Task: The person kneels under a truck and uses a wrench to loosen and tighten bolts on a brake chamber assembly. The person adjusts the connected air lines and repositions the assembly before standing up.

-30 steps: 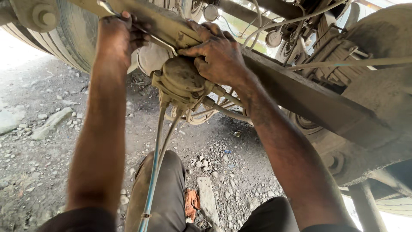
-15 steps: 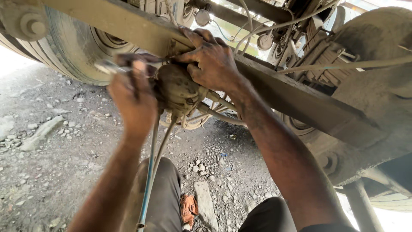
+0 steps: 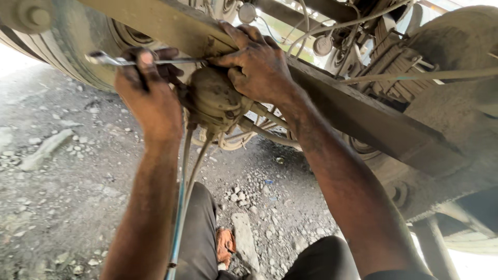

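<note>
Two bare hands work under a truck chassis, where a grimy steel frame rail (image 3: 363, 111) slants from upper left to lower right past a big tyre (image 3: 67, 46). Beneath the rail hangs a round, dirt-caked brake chamber (image 3: 215, 98), hoses (image 3: 184, 176) trailing down from it toward the gravel ground (image 3: 62, 197). The right hand (image 3: 257, 65) lies spread over the chamber's top and the rail. The left hand (image 3: 148, 91) has its grip closed around a slim metal wrench (image 3: 150, 61), held level just left of the chamber.
</note>
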